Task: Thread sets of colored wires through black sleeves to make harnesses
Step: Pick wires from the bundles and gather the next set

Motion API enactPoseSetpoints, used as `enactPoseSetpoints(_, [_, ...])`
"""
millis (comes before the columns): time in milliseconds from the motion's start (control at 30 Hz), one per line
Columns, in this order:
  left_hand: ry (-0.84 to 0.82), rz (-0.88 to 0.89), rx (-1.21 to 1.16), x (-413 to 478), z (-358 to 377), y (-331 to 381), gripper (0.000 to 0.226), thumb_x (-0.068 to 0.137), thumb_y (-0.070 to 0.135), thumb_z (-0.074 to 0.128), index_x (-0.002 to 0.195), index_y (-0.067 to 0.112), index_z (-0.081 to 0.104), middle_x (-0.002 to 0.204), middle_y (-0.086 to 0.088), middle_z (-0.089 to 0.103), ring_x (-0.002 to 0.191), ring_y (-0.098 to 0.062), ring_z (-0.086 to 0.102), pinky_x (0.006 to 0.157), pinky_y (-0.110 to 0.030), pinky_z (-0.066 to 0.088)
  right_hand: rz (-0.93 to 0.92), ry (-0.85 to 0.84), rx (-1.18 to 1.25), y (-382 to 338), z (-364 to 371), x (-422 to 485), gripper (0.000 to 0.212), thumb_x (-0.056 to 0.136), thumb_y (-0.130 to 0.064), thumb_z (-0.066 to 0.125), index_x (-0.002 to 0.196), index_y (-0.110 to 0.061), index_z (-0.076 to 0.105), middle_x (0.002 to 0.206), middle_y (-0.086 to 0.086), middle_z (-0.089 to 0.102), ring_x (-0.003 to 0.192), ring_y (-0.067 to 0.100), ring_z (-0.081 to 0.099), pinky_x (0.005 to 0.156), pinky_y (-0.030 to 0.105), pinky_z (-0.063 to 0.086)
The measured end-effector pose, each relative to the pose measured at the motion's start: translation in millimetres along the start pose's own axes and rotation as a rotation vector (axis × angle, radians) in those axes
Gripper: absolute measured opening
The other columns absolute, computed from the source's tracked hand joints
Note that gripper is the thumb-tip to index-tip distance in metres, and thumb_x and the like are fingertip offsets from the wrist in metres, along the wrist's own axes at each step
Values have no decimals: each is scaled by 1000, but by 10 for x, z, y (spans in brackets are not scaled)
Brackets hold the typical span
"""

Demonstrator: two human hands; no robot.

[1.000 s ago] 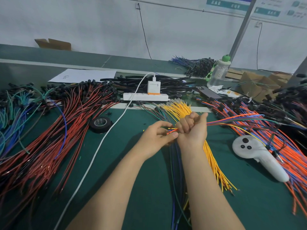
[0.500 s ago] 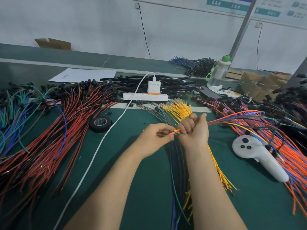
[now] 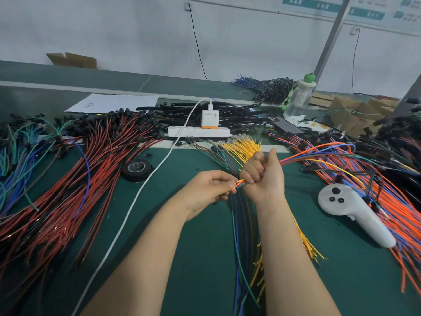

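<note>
Left hand (image 3: 208, 190) and right hand (image 3: 265, 179) meet on a set of colored wires (image 3: 241, 184)
The right fist grips the set, which trails toward 2 o'clock; left fingertips pinch its ends. Black sleeves (image 3: 232, 108) lie heaped at 12 o'clock, a white controller (image 3: 350, 210) at 3.

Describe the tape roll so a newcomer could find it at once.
Start at the white power strip on the green table. Follow the white cable toward you; the tape roll lies flat just left of it. It is the only black ring among long wires.
</note>
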State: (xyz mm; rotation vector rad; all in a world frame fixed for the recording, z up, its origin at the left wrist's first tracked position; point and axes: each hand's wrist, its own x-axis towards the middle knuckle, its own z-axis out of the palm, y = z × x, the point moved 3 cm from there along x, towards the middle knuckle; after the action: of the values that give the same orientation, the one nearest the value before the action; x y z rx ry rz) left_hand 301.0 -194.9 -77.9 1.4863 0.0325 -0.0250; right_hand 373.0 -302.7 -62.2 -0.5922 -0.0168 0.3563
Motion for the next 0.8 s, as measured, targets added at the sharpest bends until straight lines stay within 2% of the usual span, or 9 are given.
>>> enactPoseSetpoints(167, [-2, 25, 44, -9, -15, 9, 12, 91, 8, 59, 89, 18, 66, 68, 8, 67, 59, -1, 56, 59, -11, 42, 25, -3, 34, 3, 0, -1, 54, 102, -48, 27, 64, -13, 42, 37, -8, 21, 26, 5, 18, 27, 17, 14])
enactPoseSetpoints(233, [7, 68, 26, -6, -9, 22, 11, 91, 8, 60, 92, 17, 66, 71, 6, 69, 63, -3, 59, 63, -14, 45, 22, 11, 109, -8, -8, -4, 53, 103, -47, 27, 64, -13, 41, 37, -8, 22, 25, 4, 19, 28, 17, 13])
enactPoseSetpoints(367, [25, 166, -23, -10, 14, 72, 15, 91, 2, 57, 90, 14, 66, 67, 7, 69, 61, 2, 61, 57, -8, 44, 39, 24, 272, -13, -17, -12, 51, 103, -45, 27, 65, -14, 38, 36, -7, 22, 24, 5, 20, 28, 17, 13])
enactPoseSetpoints(433, [46, 207, -22, -10, 11, 87, 17, 90, 1, 57, 88, 14, 68, 66, 7, 70, 61, 2, 61, 59, -8, 45, 54, 27, 346, -5, -15, -21, 50, 103, -45, 28, 65, -14, 38, 36, -6, 22, 25, 6, 20, 28, 18, 13])
enactPoseSetpoints(567, [71, 241, -21, 4, 24, 88, 13, 91, 7, 58, 90, 13, 69, 68, 7, 68, 63, 1, 58, 62, -11, 47, 61, 41, 479, 13, -14, -35, 50, 103, -44, 29, 65, -13, 38, 37, -5, 22, 25, 8, 20, 29, 18, 12])
enactPoseSetpoints(633, [47, 221, -63, -4, 34, 78, 11, 87, 19, 62, 93, 16, 70, 70, 10, 66, 66, 0, 57, 65, -14, 47, 60, 52, 508, 19, -14, -42, 49, 103, -44, 30, 65, -13, 38, 38, -5, 21, 25, 8, 19, 30, 18, 13])
enactPoseSetpoints(700, [-18, 190, -154, -15, 47, 61, 20, 79, 26, 64, 97, 18, 70, 72, 11, 63, 68, -2, 56, 67, -16, 48, 64, 59, 524, 21, -8, -55, 49, 103, -43, 31, 65, -13, 38, 38, -5, 21, 26, 9, 19, 30, 18, 13])
enactPoseSetpoints(800, [-74, 185, -217, -33, 71, 66, 15, 82, 16, 62, 95, 16, 69, 72, 8, 63, 66, -4, 57, 67, -17, 50, 70, 53, 543, 25, 22, -74, 48, 103, -41, 32, 65, -13, 38, 38, -5, 21, 26, 9, 20, 29, 19, 14])
